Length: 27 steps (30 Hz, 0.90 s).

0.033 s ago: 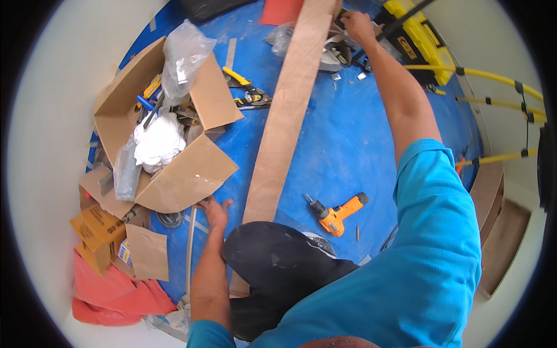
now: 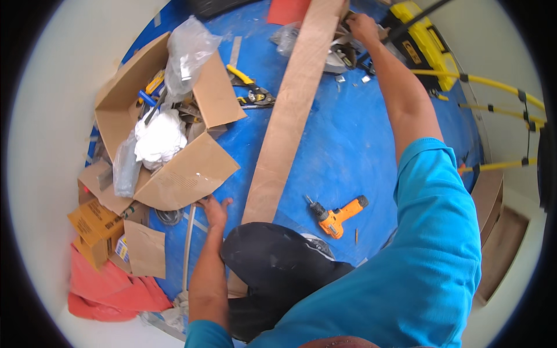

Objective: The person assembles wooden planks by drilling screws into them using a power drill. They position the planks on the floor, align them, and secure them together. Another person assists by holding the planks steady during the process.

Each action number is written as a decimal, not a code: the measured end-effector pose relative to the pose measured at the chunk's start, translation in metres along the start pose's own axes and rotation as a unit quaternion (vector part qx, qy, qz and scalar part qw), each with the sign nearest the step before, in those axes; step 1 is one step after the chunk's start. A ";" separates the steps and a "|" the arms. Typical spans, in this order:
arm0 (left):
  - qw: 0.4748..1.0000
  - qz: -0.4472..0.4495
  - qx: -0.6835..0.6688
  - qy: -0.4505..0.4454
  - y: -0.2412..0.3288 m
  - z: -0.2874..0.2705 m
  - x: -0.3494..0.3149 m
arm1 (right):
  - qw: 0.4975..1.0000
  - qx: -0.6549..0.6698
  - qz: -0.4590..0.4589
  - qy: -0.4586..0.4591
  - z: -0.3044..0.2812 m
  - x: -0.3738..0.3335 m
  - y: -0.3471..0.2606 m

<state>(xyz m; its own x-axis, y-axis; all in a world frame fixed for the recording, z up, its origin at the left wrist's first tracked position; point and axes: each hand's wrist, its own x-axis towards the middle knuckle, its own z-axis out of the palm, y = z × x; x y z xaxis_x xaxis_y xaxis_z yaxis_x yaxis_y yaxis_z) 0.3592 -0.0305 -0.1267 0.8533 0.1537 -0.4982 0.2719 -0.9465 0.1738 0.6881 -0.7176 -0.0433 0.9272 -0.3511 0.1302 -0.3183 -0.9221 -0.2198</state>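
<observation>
Right hand (image 2: 363, 28) at loose grey-and-black pile (image 2: 334, 62), upper right, fingers curled, grip unclear; left hand (image 2: 216, 212), left of centre, thumb apart, fingertips unclear: best pick slowly, clear of long brown wooden plank (image 2: 290, 124).

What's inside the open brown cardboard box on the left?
The open brown cardboard box holds a crumpled white bundle, a blue bar-shaped item and a translucent plastic bag rising past its rim. Its bottom and whatever lies beneath the bundle are covered.
</observation>
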 end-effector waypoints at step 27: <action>0.994 0.047 -0.103 0.005 0.019 -0.019 -0.005 | 0.981 -0.139 -0.031 -0.129 0.057 0.066 0.033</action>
<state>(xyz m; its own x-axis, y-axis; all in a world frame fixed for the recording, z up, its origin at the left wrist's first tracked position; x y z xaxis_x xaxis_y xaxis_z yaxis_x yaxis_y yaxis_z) 0.3683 -0.0438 -0.1049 0.8832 0.0709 -0.4636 0.2752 -0.8787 0.3900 0.7502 -0.7627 -0.0967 0.9542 -0.2730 -0.1221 -0.2678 -0.9617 0.0579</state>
